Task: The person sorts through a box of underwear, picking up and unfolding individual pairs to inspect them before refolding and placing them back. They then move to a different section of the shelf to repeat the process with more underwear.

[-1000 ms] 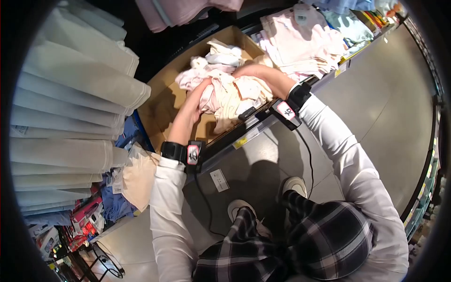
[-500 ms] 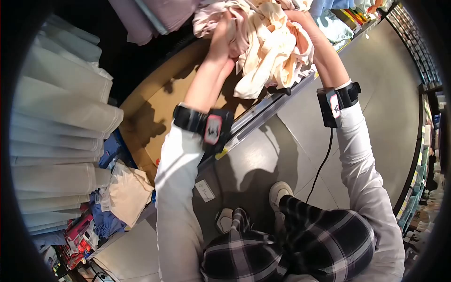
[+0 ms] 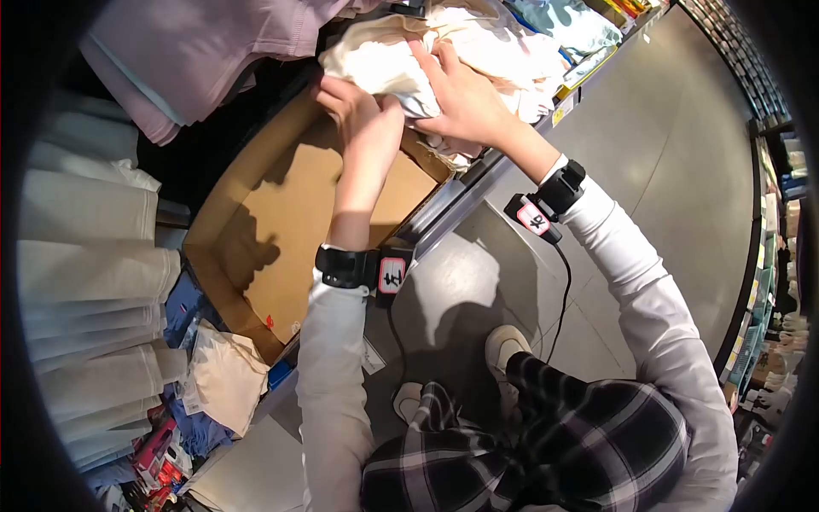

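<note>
A pile of cream clothing [image 3: 503, 43] is bunched at the far end of a cardboard box [image 3: 341, 200], by its right edge. My left hand [image 3: 367, 119] is at the pile's left side, its fingers curled round the edge of a cream garment [image 3: 380, 64]. My right hand [image 3: 465, 98] lies over the same garment, fingers pressed into the folds and thumb pointing left. The fingertips of both hands are partly hidden by cloth. Beneath my right hand, a bit of pinkish fabric shows at the box corner.
Pale skirts [image 3: 94, 282] hang at the left, and mauve garments [image 3: 205, 51] hang above the box. A bagged cream garment [image 3: 226, 375] lies at the box's near end. Grey floor tiles [image 3: 665, 196] and stocked shelves [image 3: 768, 299] are at the right.
Both hands have lowered the bunched clothes onto the box's far end and moved closer together. The right hand has come left onto the cream garment. More of the box's bottom shows.
</note>
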`<state>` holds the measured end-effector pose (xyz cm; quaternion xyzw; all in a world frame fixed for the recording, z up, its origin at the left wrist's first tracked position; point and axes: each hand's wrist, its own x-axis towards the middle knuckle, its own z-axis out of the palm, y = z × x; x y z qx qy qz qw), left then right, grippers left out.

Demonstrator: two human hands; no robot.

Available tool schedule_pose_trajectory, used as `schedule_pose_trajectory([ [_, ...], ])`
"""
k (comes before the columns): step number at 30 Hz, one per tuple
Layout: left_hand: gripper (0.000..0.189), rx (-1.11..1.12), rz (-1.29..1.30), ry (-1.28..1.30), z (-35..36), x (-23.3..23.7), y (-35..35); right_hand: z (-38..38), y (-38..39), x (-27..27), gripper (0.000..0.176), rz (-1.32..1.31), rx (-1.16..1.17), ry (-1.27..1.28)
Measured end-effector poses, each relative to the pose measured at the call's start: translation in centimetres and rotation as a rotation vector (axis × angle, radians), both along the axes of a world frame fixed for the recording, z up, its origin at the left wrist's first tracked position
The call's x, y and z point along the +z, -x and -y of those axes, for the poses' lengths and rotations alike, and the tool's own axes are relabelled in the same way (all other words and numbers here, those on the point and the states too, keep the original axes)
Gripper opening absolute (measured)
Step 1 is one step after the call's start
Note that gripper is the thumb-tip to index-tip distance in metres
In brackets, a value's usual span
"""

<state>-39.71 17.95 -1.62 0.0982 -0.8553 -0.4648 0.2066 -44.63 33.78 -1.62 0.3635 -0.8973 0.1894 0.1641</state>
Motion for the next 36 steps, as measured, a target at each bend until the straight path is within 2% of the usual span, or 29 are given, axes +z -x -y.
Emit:
schedule_pose_trajectory([
  [2, 0.078, -0.028, -0.025, 0.045, 0.4, 1.0, -1.7, 0.1, -0.9, 0.1, 0.096, -0.194, 0.084, 0.101],
  [3, 0.075, -0.062, -0.051, 0.094, 0.8, 1.3, -2.3, -0.1, -1.6, 0.6, 0.088, -0.152, 0.077, 0.126],
  [4, 0.075, -0.052, -0.051, 0.096, 1.1, 1.3, -2.9, -0.5, -1.9, 0.6, 0.088, -0.152, 0.087, 0.128],
  [6, 0.077, -0.011, -0.076, -0.079, 1.8, 1.3, -4.0, -1.2, -2.7, 0.6, 0.074, -0.342, -0.097, 0.137],
  [7, 0.082, 0.044, -0.099, 0.021, 2.0, 0.9, -4.5, -1.4, -3.4, 0.5, 0.066, -0.344, -0.135, 0.207],
  [8, 0.082, 0.054, -0.094, 0.026, 2.2, 0.6, -5.1, -1.5, -3.7, 0.6, 0.064, -0.367, -0.15, 0.209],
  [10, 0.081, 0.074, 0.014, 0.26, 2.0, 0.1, -6.6, -1.2, -4.5, 0.9, 0.061, -0.424, -0.155, 0.265],
  [12, 0.072, 0.021, -0.104, 0.324, 1.2, -0.4, -8.5, -0.2, -6.0, 1.9, 0.051, -0.416, -0.078, 0.35],
  [13, 0.066, -0.046, 0.032, 0.278, 0.6, 1.1, -10.2, 0.5, -6.5, 2.1, 0.05, -0.421, -0.017, 0.381],
  [14, 0.054, -0.04, -0.038, 0.327, 0.3, 1.2, -11.5, 1.2, -7.1, 2.2, 0.048, -0.423, 0.044, 0.419],
  [16, 0.044, -0.054, -0.178, 0.323, 0.9, 1.8, -14.7, 2.9, -8.4, 2.6, 0.044, -0.351, 0.149, 0.455],
  [18, 0.039, -0.036, -0.222, 0.43, 2.3, 2.7, -19.1, 4.6, -10.3, 2.3, 0.038, -0.235, 0.233, 0.474],
  [20, 0.042, 0.06, -0.276, 0.606, 4.0, 1.1, -24.4, 6.1, -11.9, 1.1, 0.029, -0.012, 0.399, 0.523],
  [21, 0.042, 0.117, -0.221, 0.72, 4.8, 1.0, -27.2, 6.9, -12.9, 1.2, 0.028, 0.087, 0.442, 0.492],
  [22, 0.041, 0.149, -0.243, 0.698, 6.2, 0.3, -29.5, 7.8, -13.7, 1.4, 0.028, 0.189, 0.479, 0.454],
  [23, 0.041, 0.254, -0.116, 0.773, 7.1, 0.3, -32.2, 8.8, -14.2, 1.2, 0.027, 0.197, 0.532, 0.446],
  [24, 0.037, 0.29, 0.017, 0.586, 8.8, -0.6, -34.9, 9.6, -14.6, 1.1, 0.027, 0.187, 0.587, 0.404],
  [25, 0.032, 0.395, -0.026, 0.888, 10.1, -0.1, -37.2, 10.4, -15.1, 1.0, 0.027, 0.217, 0.626, 0.365],
  [27, 0.04, 0.75, 0.099, 0.8, 12.0, 0.0, -40.4, 11.6, -16.0, 0.6, 0.028, 0.249, 0.689, 0.335],
  [28, 0.04, 0.762, 0.115, 0.809, 13.2, -0.2, -41.8, 12.1, -16.6, 0.5, 0.029, 0.299, 0.711, 0.294],
  [30, 0.044, 0.934, 0.062, 0.361, 15.3, -0.8, -44.7, 12.9, -17.7, 0.0, 0.03, 0.365, 0.75, 0.255],
  [31, 0.053, 0.823, 0.128, 0.508, 16.1, -0.6, -45.5, 13.1, -18.1, -0.2, 0.031, 0.323, 0.789, 0.239],
  [32, 0.053, 0.832, 0.154, 0.51, 16.5, -0.4, -46.1, 13.0, -18.7, -0.6, 0.031, 0.29, 0.823, 0.222],
  [34, 0.062, 0.397, 0.437, 0.935, 17.2, 0.9, -45.5, 12.6, -19.3, -1.3, 0.032, 0.371, 0.843, 0.227],
  [36, 0.064, 0.349, 0.489, 0.917, 19.1, 1.1, -45.7, 12.0, -19.6, -2.0, 0.033, 0.433, 0.842, 0.209],
])
